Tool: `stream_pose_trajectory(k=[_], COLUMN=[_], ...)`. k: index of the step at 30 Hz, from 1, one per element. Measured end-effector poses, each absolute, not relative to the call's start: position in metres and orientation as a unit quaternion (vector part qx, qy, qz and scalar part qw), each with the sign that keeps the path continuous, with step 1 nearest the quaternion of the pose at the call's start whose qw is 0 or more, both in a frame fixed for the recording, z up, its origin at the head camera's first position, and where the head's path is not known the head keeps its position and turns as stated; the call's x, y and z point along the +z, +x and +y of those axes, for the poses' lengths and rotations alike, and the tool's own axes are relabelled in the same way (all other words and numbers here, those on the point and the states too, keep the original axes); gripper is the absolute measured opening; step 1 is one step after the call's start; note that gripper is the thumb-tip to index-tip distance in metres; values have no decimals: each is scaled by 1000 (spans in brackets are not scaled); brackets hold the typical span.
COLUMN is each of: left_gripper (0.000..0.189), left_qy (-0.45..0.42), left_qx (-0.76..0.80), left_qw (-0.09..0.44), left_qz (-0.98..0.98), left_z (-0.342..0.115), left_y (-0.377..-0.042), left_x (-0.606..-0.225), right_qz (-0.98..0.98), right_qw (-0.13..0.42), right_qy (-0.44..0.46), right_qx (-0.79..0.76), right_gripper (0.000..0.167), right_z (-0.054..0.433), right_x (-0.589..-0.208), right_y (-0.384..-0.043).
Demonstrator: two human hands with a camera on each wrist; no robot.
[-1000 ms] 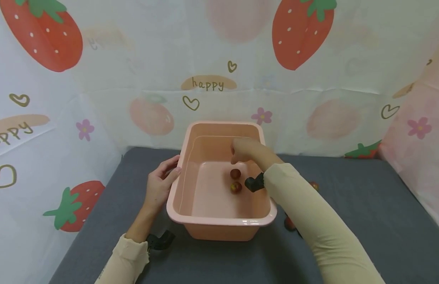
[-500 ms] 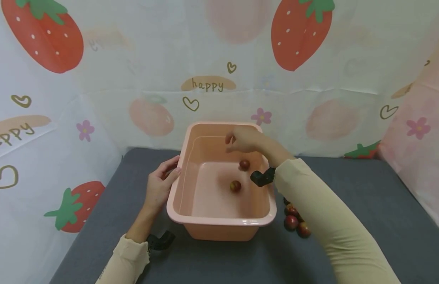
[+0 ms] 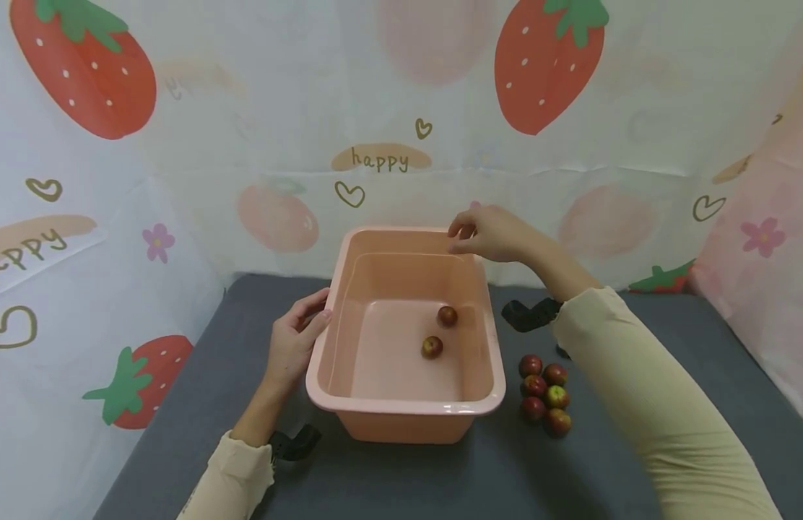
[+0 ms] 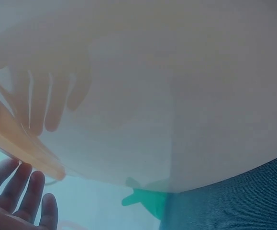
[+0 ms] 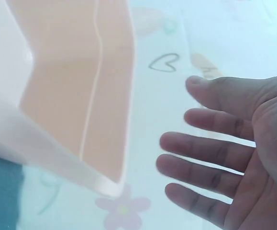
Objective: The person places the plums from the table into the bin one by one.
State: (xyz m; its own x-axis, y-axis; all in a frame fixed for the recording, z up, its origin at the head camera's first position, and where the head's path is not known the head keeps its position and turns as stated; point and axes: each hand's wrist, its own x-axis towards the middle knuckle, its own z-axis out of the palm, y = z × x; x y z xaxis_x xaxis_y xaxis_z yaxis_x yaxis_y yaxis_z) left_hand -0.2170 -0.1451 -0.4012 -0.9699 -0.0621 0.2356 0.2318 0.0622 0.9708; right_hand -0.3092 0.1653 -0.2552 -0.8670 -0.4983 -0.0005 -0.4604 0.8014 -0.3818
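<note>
A pink plastic basin (image 3: 401, 406) stands on the dark cloth in the head view. Inside it, on the right of its floor, lie two small round reddish fruits, a dark red one (image 3: 448, 316) and one with a yellow-green patch (image 3: 432, 347). My left hand (image 3: 296, 339) rests against the basin's left rim, thumb and fingertips touching it from outside. In the left wrist view its fingers (image 4: 27, 194) are fairly straight beneath the rim. My right hand (image 3: 492, 232) hovers at the basin's back right corner, holding nothing, its fingers spread apart in the right wrist view.
Several more of the red fruits (image 3: 534, 386) lie grouped on the dark cloth (image 3: 648, 347) right of the basin. A white backdrop (image 3: 284, 87) printed with strawberries and hearts rises behind and at the sides. Each wrist wears a black camera mount (image 3: 296, 442).
My right hand has come up out of the basin and moved right. One fruit in the basin has shifted to the right, and the fruits on the cloth are uncovered. The left hand stays put.
</note>
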Motion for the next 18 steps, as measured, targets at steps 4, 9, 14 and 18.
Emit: stream_pose_trajectory(k=[4, 9, 14, 18], left_gripper=[42, 42, 42, 42], left_qy=[-62, -70, -68, -65], left_qx=[-682, -680, -679, -677], left_qw=[108, 112, 114, 119], left_qz=[-721, -721, -722, -724], left_z=[-146, -146, -146, -146], left_y=[-218, -220, -220, -220], left_x=[-402, -403, -404, -404], right_qz=[945, 941, 934, 929], right_qw=[11, -24, -42, -53], right_qy=[-245, -237, -234, -233], right_qx=[-215, -242, -266, -281], right_gripper=[33, 32, 33, 33], right_z=[180, 202, 225, 240], right_x=[-252, -251, -250, -256], right_y=[-303, -292, -279, -272])
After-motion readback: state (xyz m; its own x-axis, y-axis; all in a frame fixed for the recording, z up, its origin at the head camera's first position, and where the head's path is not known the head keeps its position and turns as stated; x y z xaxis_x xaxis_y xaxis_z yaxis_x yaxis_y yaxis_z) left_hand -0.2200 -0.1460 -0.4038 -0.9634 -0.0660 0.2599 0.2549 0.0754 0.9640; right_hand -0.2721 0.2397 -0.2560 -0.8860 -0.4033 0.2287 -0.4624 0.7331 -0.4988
